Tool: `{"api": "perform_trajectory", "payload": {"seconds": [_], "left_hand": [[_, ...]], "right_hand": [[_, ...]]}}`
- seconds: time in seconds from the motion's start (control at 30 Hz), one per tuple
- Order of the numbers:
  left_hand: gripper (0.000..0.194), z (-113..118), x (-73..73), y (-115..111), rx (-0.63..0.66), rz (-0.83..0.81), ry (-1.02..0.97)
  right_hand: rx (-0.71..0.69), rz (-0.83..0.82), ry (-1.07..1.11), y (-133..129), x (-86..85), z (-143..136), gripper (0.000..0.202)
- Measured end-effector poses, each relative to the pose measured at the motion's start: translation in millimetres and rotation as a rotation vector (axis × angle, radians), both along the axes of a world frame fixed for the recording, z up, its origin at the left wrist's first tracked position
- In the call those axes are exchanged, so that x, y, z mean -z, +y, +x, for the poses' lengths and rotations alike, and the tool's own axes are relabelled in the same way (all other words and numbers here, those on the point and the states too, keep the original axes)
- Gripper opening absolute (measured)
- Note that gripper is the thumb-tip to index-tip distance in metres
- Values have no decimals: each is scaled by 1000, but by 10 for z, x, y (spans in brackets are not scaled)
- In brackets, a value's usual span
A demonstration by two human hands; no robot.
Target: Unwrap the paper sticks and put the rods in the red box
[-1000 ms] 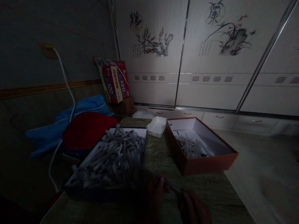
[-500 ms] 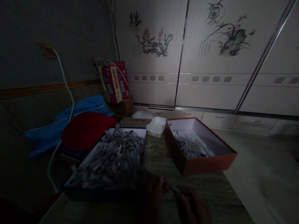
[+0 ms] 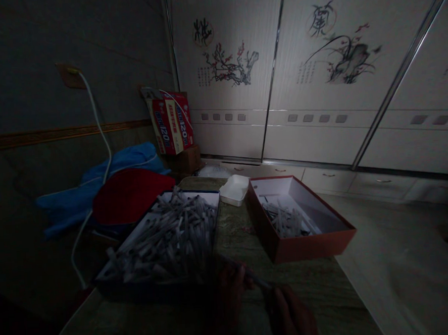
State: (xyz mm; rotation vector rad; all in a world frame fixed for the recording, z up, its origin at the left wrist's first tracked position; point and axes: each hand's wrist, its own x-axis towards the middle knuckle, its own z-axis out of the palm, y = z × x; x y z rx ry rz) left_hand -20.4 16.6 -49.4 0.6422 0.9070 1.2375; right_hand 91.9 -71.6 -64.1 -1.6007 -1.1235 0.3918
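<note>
In dim light at the table's near edge, my left hand (image 3: 231, 284) and my right hand (image 3: 291, 311) both grip one thin, pen-like stick (image 3: 260, 281). The left fingers close on its far end and the right fingers on its near end. Just left of my hands is a dark blue box (image 3: 148, 289) heaped with many greyish pen-like sticks (image 3: 178, 231). Beyond my right hand stands an orange-red box (image 3: 312, 245) with a white inside, holding a smaller pile of similar sticks (image 3: 288, 219). Darkness hides the fingertips' detail.
Behind the boxes on the wooden-looking table (image 3: 235, 227) sits an open white container (image 3: 235, 189). A red cushion-like thing (image 3: 130, 196), blue cloth (image 3: 132, 158) and white cable (image 3: 98, 114) lie left. A red carton (image 3: 171, 122) stands near the white cabinet doors (image 3: 225, 132).
My right hand has shifted slightly down along the stick. The left hand and the boxes stay where they were.
</note>
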Motion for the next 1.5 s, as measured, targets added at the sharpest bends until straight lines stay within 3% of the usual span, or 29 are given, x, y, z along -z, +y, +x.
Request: {"api": "perform_trajectory", "payload": {"seconds": [0.37,0.67,0.93,1.13,1.23,1.33,1.5], "left_hand": [[32,-3,10,-4,16,57,32],[35,-10,53,19,13,29,-51],[35,-14,107,30,-41,-20,-113],[36,-44,66,21,-51,-58,-125],[37,-48,45,12,-64,-59,-101],[38,-44,45,2,-56,-49,-92],[35,-27,38,-15,-14,-17,-115]], "right_hand": [[-7,15,-17,28,-43,6,51],[-58,-47,156,29,21,3,36],[116,-88,199,-24,-114,-6,38],[122,20,569,-14,-58,130,34],[-41,50,894,8,-63,214,33],[-188,-40,1188,25,-158,216,39],[-54,-104,1096,30,-265,9,38]]}}
